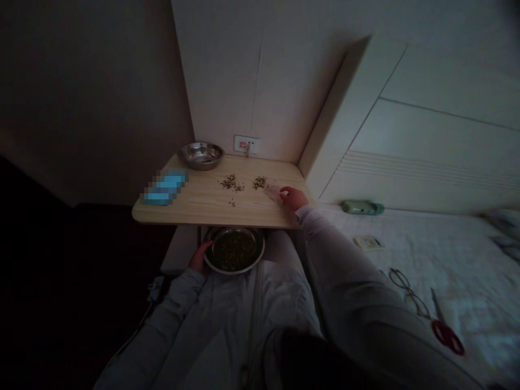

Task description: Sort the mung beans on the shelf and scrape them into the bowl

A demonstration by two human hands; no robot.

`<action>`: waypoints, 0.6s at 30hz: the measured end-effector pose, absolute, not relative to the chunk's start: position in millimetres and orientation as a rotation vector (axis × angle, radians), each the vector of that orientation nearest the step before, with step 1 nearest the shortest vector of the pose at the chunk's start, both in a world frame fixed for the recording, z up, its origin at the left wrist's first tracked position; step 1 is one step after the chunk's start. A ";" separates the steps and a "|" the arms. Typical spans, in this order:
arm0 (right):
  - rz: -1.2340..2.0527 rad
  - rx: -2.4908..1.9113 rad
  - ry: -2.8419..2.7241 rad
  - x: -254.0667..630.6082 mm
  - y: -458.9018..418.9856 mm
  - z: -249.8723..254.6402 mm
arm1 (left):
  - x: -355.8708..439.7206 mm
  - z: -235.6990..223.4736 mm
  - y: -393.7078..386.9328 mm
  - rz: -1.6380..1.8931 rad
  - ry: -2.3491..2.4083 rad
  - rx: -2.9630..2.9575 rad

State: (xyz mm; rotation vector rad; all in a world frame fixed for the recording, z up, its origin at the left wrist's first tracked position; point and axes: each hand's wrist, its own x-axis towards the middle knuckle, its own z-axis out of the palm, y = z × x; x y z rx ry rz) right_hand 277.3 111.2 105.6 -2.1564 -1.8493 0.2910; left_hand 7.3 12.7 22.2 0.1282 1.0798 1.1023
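Note:
My left hand [199, 257] grips the rim of a steel bowl [234, 251] full of small dark grains, held on my lap just under the front edge of a small wooden table [203, 203]. My right hand [286, 197] rests on the table's right side with its fingers stretched flat towards a small heap of grains [260, 182]. A second heap [232, 183] lies to its left, with a few stray grains nearer the front edge.
An empty steel bowl [202, 155] stands at the table's back left, below a wall socket [246, 144]. A blurred blue thing [164, 187] lies at the left. On the bed to the right lie glasses [407, 290], red-handled scissors [446, 331], a green case [361, 207] and a card [368, 242].

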 end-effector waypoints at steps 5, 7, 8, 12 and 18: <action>0.294 -2.142 -1.874 279.6 112.4 105.4 | 8.2 20.3 13.8 1.044 1.118 0.116; 0.293 -2.148 -1.876 280.9 113.5 105.2 | 8.8 20.9 15.0 1.025 1.155 0.110; 0.291 -2.148 -1.879 281.7 114.2 105.2 | 9.1 21.6 15.8 1.018 1.183 0.106; 0.298 -2.139 -1.894 286.2 117.2 105.4 | 9.5 25.0 19.9 0.976 1.285 0.067; 0.344 -2.070 -1.880 294.8 121.8 103.5 | 9.8 22.8 29.4 0.980 1.423 -0.025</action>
